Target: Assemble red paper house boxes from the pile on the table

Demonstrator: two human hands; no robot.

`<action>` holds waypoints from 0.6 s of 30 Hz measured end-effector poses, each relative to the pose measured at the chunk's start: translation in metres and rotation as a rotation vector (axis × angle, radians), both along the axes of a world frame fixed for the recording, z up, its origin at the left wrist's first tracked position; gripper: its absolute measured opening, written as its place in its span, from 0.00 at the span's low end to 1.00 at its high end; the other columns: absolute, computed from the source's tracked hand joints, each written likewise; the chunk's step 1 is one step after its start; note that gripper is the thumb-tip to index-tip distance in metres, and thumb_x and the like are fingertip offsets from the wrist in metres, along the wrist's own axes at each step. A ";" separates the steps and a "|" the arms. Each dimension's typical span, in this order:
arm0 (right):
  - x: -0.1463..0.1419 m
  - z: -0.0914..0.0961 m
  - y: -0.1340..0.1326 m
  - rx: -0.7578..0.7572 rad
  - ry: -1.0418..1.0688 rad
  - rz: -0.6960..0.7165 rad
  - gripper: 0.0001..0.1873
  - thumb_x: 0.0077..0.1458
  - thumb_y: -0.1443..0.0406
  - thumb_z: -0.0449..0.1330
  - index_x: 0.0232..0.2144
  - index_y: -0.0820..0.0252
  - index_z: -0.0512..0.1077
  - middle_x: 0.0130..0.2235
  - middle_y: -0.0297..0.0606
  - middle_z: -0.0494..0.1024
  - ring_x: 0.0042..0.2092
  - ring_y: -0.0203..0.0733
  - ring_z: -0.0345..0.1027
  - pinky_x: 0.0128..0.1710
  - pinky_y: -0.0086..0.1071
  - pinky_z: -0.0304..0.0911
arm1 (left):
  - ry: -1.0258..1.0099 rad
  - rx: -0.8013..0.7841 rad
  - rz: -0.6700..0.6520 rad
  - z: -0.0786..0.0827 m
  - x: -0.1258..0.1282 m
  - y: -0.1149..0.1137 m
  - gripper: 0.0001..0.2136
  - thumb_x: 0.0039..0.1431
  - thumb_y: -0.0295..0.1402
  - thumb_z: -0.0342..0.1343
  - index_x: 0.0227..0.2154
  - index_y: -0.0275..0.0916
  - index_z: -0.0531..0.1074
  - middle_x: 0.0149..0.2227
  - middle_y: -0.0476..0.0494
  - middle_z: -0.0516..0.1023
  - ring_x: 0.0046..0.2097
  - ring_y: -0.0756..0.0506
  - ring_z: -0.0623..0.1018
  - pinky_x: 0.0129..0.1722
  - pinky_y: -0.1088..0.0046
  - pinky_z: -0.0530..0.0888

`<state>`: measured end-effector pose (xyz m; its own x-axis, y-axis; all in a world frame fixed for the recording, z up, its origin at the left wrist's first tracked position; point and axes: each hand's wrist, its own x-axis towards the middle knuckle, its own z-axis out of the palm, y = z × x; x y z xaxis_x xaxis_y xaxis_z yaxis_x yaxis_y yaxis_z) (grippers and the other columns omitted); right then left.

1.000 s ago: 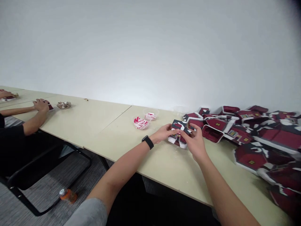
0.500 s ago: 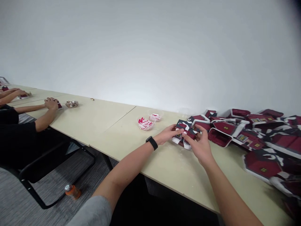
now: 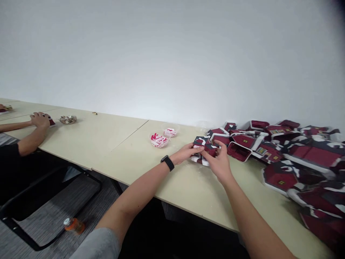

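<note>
Co-worker's hand (image 3: 40, 120) rests on the desk (image 3: 113, 144) at upper left, red-and-white paper pieces (image 3: 159, 141) mid-desk. Left hand (image 3: 184, 154) and right hand (image 3: 219, 162) hold a maroon paper house (image 3: 202, 151), fingers closed on it, just left of the heap of paper houses (image 3: 283, 154).

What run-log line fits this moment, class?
left hand: holding dark-red cardboard house box | right hand: holding same box | nearby: heap of dark-red cardboard houses; clear tub of red-white pieces

Paper house (image 3: 202, 151) between left hand (image 3: 185, 153) and right hand (image 3: 219, 162), on the surface (image 3: 121, 154); heap of paper houses (image 3: 296, 154) to the right, against the wall (image 3: 172, 54); two small tubs (image 3: 159, 141) to the left; bottle (image 3: 74, 225) below, on the floor (image 3: 54, 223)
</note>
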<state>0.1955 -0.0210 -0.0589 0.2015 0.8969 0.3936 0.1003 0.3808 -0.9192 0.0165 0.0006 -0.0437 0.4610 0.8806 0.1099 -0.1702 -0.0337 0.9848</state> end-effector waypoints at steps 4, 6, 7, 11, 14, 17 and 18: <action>-0.002 0.006 -0.003 -0.044 0.045 0.023 0.49 0.41 0.46 0.79 0.61 0.51 0.66 0.49 0.41 0.81 0.48 0.52 0.76 0.51 0.47 0.74 | -0.010 -0.022 0.003 0.002 0.001 -0.002 0.32 0.55 0.53 0.73 0.56 0.36 0.79 0.56 0.34 0.81 0.52 0.40 0.80 0.55 0.62 0.74; -0.005 0.012 -0.008 -0.073 0.099 0.011 0.49 0.40 0.46 0.79 0.60 0.52 0.65 0.49 0.41 0.81 0.47 0.51 0.77 0.51 0.46 0.74 | -0.041 -0.014 0.000 0.002 0.001 -0.001 0.32 0.55 0.53 0.73 0.56 0.37 0.79 0.58 0.34 0.80 0.53 0.40 0.80 0.56 0.62 0.74; -0.006 0.016 -0.010 -0.098 0.134 0.002 0.49 0.40 0.46 0.79 0.60 0.53 0.65 0.49 0.41 0.81 0.47 0.51 0.77 0.50 0.45 0.74 | -0.052 -0.008 0.002 0.003 0.001 -0.001 0.31 0.56 0.53 0.72 0.56 0.38 0.78 0.58 0.34 0.80 0.54 0.39 0.80 0.56 0.61 0.74; -0.010 0.029 -0.016 -0.219 0.267 -0.036 0.46 0.41 0.45 0.78 0.57 0.53 0.67 0.45 0.39 0.81 0.46 0.50 0.77 0.46 0.40 0.75 | -0.022 -0.002 0.030 0.005 0.001 -0.002 0.29 0.60 0.54 0.68 0.57 0.40 0.78 0.62 0.35 0.77 0.58 0.37 0.78 0.60 0.57 0.74; -0.011 0.033 -0.017 -0.248 0.310 -0.044 0.44 0.41 0.46 0.78 0.56 0.53 0.68 0.44 0.38 0.80 0.46 0.48 0.77 0.43 0.37 0.75 | 0.009 -0.011 0.030 0.006 0.000 -0.003 0.29 0.61 0.53 0.68 0.58 0.40 0.76 0.62 0.34 0.76 0.59 0.37 0.78 0.60 0.56 0.74; -0.011 0.033 -0.017 -0.249 0.326 -0.041 0.44 0.41 0.48 0.78 0.56 0.53 0.68 0.43 0.36 0.80 0.45 0.47 0.77 0.42 0.35 0.75 | 0.005 -0.016 0.009 0.007 -0.002 -0.004 0.29 0.61 0.52 0.68 0.59 0.40 0.75 0.63 0.34 0.76 0.58 0.37 0.78 0.58 0.57 0.75; -0.011 0.033 -0.017 -0.252 0.329 -0.043 0.43 0.41 0.48 0.78 0.56 0.53 0.68 0.43 0.36 0.80 0.45 0.46 0.77 0.42 0.35 0.75 | 0.001 -0.018 -0.004 0.008 -0.003 -0.004 0.29 0.61 0.52 0.68 0.59 0.40 0.75 0.63 0.34 0.76 0.58 0.37 0.78 0.57 0.57 0.75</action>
